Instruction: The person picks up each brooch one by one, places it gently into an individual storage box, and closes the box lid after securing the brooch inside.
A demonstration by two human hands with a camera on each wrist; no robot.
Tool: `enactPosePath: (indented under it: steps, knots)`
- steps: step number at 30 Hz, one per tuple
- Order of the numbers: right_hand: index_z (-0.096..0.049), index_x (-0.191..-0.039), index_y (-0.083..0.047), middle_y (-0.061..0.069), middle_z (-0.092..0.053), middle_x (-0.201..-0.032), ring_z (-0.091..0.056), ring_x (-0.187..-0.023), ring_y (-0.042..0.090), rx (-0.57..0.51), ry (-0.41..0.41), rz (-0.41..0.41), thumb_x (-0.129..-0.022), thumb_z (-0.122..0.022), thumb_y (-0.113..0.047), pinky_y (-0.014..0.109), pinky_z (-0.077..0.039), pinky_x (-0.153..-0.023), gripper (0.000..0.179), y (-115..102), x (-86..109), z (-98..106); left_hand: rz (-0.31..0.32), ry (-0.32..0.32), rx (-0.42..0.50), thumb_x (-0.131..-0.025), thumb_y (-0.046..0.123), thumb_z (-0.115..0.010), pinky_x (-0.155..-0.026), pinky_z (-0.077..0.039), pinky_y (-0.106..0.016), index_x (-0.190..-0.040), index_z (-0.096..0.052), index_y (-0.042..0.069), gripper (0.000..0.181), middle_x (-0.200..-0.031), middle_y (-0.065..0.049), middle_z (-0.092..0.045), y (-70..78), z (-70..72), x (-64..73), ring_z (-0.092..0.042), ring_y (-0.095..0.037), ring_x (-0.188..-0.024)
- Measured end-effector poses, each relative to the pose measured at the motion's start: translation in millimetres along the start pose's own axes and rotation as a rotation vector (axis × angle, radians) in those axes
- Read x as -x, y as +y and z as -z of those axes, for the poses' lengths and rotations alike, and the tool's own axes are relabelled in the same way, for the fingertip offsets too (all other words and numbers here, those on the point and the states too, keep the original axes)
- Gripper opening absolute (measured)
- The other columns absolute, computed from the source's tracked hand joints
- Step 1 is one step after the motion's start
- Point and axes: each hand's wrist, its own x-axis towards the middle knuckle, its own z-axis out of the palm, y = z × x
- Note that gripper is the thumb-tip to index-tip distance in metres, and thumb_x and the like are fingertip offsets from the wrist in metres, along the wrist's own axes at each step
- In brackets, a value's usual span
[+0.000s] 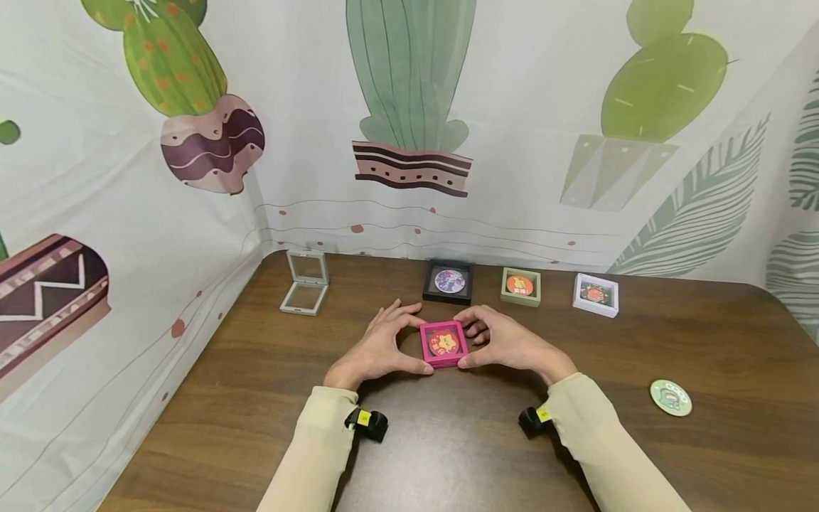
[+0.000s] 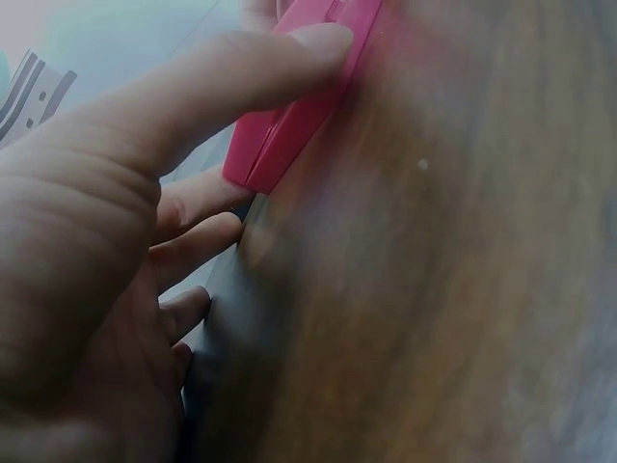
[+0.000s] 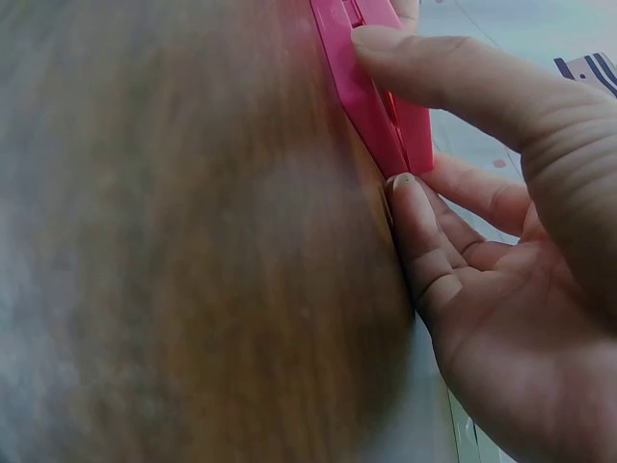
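1. Pinching the pink case (image 1: 443,325) from its left side, the left hand (image 1: 382,346) has its thumb at the near corner and its index finger toward the far one, the other fingers reaching forward.
2. The right hand (image 1: 514,346) pinches the case from the right, thumb at the near corner, index finger at the far corner, remaining fingers bent below.
3. Between the hands, the case sits just in front of the black case (image 1: 448,299); whether it touches the brown table (image 1: 422,441) is hard to tell.
4. Both forearms angle inward in cream sleeves (image 1: 320,441), cut off at the bottom edge.
5. Each wrist view crops the pink case at the top, with a thumb covering part of its seamed side; the wood is blurred there.
6. Lettering on the red-and-yellow insert (image 1: 444,343) is too small to read.
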Motion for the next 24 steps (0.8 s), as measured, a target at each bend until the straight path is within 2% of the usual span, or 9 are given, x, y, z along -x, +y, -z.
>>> enactPosePath:
  steps: [24]
  knots:
    - [-0.055,-0.139,0.000,0.013,-0.059,-0.127,-0.059,-0.110,0.027,0.039,0.002,0.001,-0.083,-0.094,-0.016,0.045,-0.053,-0.098,0.069,-2.1,-0.8,-0.8,-0.011,0.000,0.011,-0.071,0.036,-0.097,-0.129,-0.001,-0.051,-0.129,-0.071,0.015,0.067,-0.165,-0.009,-0.044,-0.7,0.0,0.7,-0.013,-0.036,-0.161]
